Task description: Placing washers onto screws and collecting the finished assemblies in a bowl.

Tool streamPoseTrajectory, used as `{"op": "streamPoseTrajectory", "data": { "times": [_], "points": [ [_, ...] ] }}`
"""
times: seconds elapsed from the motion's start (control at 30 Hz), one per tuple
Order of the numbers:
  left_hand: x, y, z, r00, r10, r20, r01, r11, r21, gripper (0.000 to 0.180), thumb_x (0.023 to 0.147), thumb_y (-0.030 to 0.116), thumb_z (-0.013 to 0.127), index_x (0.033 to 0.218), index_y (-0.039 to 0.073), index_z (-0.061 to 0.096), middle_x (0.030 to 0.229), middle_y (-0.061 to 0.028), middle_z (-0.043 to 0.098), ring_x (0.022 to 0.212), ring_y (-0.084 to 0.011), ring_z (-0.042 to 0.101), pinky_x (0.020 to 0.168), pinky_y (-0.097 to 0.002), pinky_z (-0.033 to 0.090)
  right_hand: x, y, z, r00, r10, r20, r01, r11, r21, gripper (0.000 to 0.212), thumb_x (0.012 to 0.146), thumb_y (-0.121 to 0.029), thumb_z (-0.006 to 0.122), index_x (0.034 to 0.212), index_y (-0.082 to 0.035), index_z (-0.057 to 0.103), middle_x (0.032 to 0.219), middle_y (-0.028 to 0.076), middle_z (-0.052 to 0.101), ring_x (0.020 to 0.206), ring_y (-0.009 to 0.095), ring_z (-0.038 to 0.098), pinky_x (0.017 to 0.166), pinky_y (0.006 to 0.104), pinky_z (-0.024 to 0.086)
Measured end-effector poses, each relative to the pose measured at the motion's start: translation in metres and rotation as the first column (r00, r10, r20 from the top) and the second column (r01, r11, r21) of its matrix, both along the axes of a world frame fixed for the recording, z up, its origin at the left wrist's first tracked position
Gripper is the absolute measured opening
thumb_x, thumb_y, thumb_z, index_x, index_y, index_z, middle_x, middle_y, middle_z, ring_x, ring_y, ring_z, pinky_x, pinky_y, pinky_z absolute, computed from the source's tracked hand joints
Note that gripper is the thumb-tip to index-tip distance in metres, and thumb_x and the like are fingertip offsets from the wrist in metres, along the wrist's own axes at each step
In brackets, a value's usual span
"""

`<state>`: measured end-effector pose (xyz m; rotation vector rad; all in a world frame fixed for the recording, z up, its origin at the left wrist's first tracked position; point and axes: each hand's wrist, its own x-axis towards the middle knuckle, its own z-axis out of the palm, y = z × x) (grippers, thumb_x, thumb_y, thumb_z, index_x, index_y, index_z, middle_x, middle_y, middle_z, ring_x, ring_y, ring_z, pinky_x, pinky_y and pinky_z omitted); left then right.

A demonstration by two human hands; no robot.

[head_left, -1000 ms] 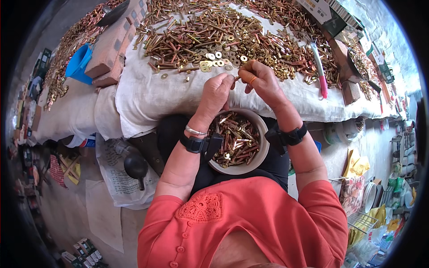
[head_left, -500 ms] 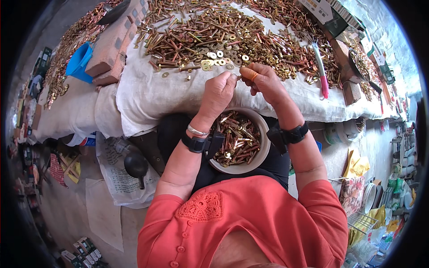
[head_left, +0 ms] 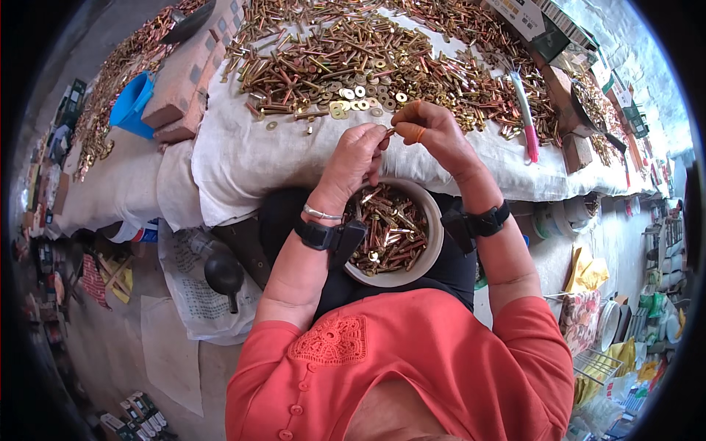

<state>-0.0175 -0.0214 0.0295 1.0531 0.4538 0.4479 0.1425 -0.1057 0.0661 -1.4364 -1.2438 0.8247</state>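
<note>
Head view: where's the small metal fastener?

Between the left hand and the right hand, their fingers pinching it, just beyond the tub of bolts.

And the loose washers?

On the cloth-covered desk, beside the bolt heap.

The bolts are tinted gold and copper-red, the washers brassy yellow. The cloth is coloured off-white, the tub cream-grey, the cup bright blue. The bricks are patched grey on terracotta. The coral-red top is patterned with tone-on-tone openwork.
</note>
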Motion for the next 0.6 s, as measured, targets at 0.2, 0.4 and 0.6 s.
{"op": "streamPoseTrajectory", "data": {
  "times": [0.2, 0.4, 0.6],
  "points": [
    [0.004, -0.005, -0.003, 0.994, 0.093, -0.06, -0.075, 0.966, 0.247, 0.03, 0.094, 0.029, 0.05, 0.078, 0.005, 0.054, 0.059, 0.0038, 0.041, 0.041, -0.0037, 0.037, 0.035, -0.021, 0.035, -0.002, 0.003, -0.007, 0.996, -0.084, -0.037, 0.079, 0.99, -0.116, 0.027, 0.086, -0.027, 0.064, 0.089, 0.0, 0.064, 0.079, 0.001, 0.059, 0.068, 0.009, 0.054, 0.061, 0.0249, 0.047],
    [0.004, -0.007, 0.0, 0.986, 0.155, -0.064, -0.118, 0.912, 0.392, 0.031, 0.095, 0.029, 0.049, 0.078, 0.003, 0.055, 0.06, 0.0033, 0.044, 0.042, -0.004, 0.04, 0.036, -0.0211, 0.036, 0.001, 0.002, -0.014, 0.991, -0.094, -0.099, 0.069, 0.97, -0.233, 0.035, 0.089, -0.036, 0.061, 0.088, -0.002, 0.064, 0.076, 0.001, 0.057, 0.068, 0.009, 0.054, 0.061, 0.025, 0.047],
    [0.003, -0.003, -0.003, 0.995, 0.082, -0.057, -0.064, 0.96, 0.273, 0.032, 0.095, 0.029, 0.048, 0.077, 0.004, 0.054, 0.059, 0.0036, 0.043, 0.043, -0.0043, 0.04, 0.035, -0.0208, 0.036, 0.004, -0.003, -0.015, 1.0, -0.008, 0.022, 0.007, 0.997, 0.081, 0.023, 0.09, -0.024, 0.06, 0.091, -0.001, 0.06, 0.081, 0.001, 0.059, 0.071, 0.009, 0.055, 0.062, 0.0234, 0.047]
  ]
}}
